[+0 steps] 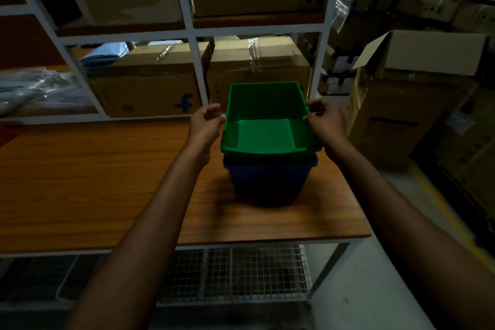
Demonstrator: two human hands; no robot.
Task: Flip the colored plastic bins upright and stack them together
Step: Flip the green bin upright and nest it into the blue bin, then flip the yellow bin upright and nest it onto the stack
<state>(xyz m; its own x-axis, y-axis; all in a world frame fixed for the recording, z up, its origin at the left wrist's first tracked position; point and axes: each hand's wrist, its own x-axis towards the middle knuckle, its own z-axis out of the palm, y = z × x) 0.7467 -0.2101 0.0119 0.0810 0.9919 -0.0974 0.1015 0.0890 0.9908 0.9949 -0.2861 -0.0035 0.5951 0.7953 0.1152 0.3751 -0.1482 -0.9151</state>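
A green plastic bin [263, 134] stands upright, nested in the top of a blue bin [267, 182] that is also upright on the wooden table [93, 182]. The green bin's open top faces me and its inside is empty. My left hand [206, 122] is at the green bin's left rim, thumb and curled fingers touching it. My right hand [324, 120] pinches the right rim. Most of the blue bin's rim is covered by the green one.
A white metal shelf rack [197, 69] with taped cardboard boxes [150, 88] stands right behind the table. Stacked cartons, one with its flap open [417, 56], rise to the right. A wire-mesh shelf [241, 273] lies under the table, whose right edge is close to the bins.
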